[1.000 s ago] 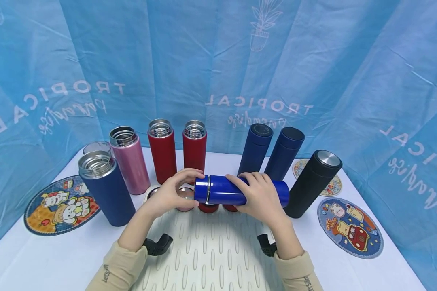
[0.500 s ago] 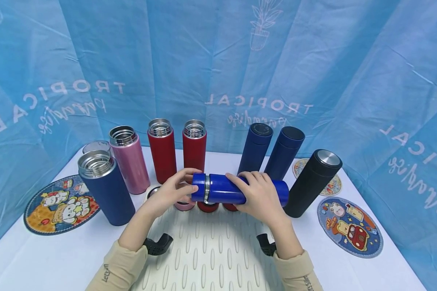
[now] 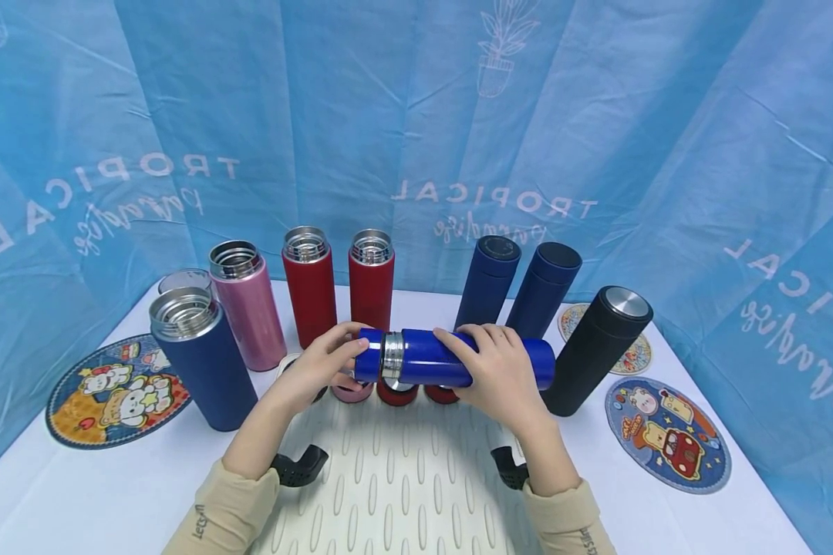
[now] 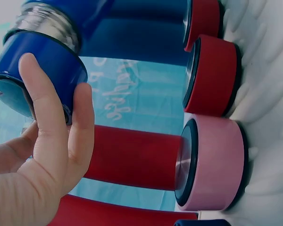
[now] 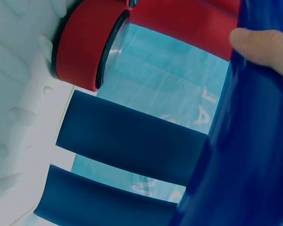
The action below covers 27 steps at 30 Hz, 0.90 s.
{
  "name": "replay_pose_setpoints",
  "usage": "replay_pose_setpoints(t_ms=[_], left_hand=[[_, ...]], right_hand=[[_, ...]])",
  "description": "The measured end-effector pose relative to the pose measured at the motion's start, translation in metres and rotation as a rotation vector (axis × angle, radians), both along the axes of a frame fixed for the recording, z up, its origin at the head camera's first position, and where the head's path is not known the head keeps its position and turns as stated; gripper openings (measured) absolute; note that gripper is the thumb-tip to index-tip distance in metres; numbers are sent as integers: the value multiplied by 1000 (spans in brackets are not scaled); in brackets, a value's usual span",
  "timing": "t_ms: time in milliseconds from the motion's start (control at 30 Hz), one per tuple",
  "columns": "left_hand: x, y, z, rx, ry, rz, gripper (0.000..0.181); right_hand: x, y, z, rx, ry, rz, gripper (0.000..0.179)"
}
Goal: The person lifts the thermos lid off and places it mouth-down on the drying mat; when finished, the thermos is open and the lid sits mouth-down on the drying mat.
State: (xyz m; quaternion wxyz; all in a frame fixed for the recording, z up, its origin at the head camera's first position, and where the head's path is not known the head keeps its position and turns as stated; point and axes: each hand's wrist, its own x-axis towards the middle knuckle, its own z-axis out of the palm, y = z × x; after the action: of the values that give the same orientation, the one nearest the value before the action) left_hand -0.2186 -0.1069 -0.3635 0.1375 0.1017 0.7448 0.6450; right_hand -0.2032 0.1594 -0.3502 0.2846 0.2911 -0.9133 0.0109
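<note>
A glossy blue thermos bottle (image 3: 430, 361) lies level in the air above the front of the table. My right hand (image 3: 496, 374) grips its body from above, fingers wrapped round it. At its left end, my left hand (image 3: 314, 371) pinches the blue lid (image 3: 370, 356) between thumb and fingers. A band of silver threaded neck (image 4: 49, 21) shows between lid and body in the left wrist view. Whether the lid still touches the neck's end is hidden. Beneath the bottle stand a pink lid (image 3: 351, 393) and two red lids (image 3: 397, 396), on a pale ridged mat (image 3: 403, 478).
Lidless bottles stand at left: navy (image 3: 204, 370), pink (image 3: 253, 320) and two red ones (image 3: 308, 301). Capped bottles stand at right: two navy (image 3: 487, 281) and one black (image 3: 593, 354). Round cartoon mats (image 3: 669, 435) lie at both sides. A blue curtain (image 3: 361, 116) hangs behind.
The blue lid has moved left, away from the bottle's body, and the silver neck between them has widened. The left hand has shifted its fingers along with the lid. The right hand stays nearly still.
</note>
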Motion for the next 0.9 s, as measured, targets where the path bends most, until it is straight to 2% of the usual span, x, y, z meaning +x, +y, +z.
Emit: replay_pose_setpoints(t_ms=[200,333,533,667,800,900], left_hand=[[-1,-1,1,-17,2,21,48],[-1,-1,1,-16,-7,23,48],[0,-1,2,-11,-4,12,48],[0,-1,2,-16,5,9,49],[0,-2,1,-16,9,2,50],[-1,-2,0,-12,16,-2,50]], right_hand=[[1,4,5,-112,-25,-28,86],[1,5,5,-235,-38,-24,86],[4,1,7,-521,-134,-27,89],[4,-2,8,-734,-190,11,91],[1,-6,11,-855,-199,50,89],[-6,-11,13,-917,-212,41,86]])
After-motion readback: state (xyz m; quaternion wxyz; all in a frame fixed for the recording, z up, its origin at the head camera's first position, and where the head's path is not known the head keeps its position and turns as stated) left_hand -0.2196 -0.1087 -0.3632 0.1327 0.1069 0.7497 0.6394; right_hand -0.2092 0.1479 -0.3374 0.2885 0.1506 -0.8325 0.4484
